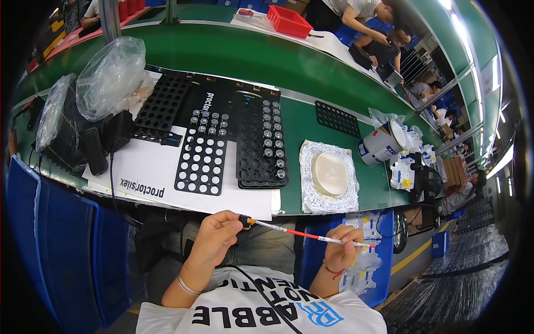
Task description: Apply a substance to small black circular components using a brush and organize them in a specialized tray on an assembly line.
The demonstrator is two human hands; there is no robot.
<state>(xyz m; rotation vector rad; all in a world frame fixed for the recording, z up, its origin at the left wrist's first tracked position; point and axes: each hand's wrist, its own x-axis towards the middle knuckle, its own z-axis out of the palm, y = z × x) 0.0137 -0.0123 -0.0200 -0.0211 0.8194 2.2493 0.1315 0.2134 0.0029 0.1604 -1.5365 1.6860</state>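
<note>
My left hand (217, 236) is closed in a pinch on a small black part (245, 221), held over my lap just off the table's near edge. My right hand (340, 245) grips the far end of a thin red-and-white stick (303, 234) that resembles a small brush. Its orange tip (252, 221) meets the black part; whether it presses on it I cannot tell. On the bench ahead, a black tray (196, 188) holds several white round discs. Beside it, stacked black trays (261, 173) carry a double row of small shiny round pieces (272, 133).
A shallow round dish (331, 173) of pale stuff sits on crumpled white paper (311, 205). A metal can (384, 143) lies tilted at the right. Plastic bags (111, 78) and black trays (162, 100) crowd the left. Blue bins (61, 245) stand below; co-workers sit beyond the green partition (222, 47).
</note>
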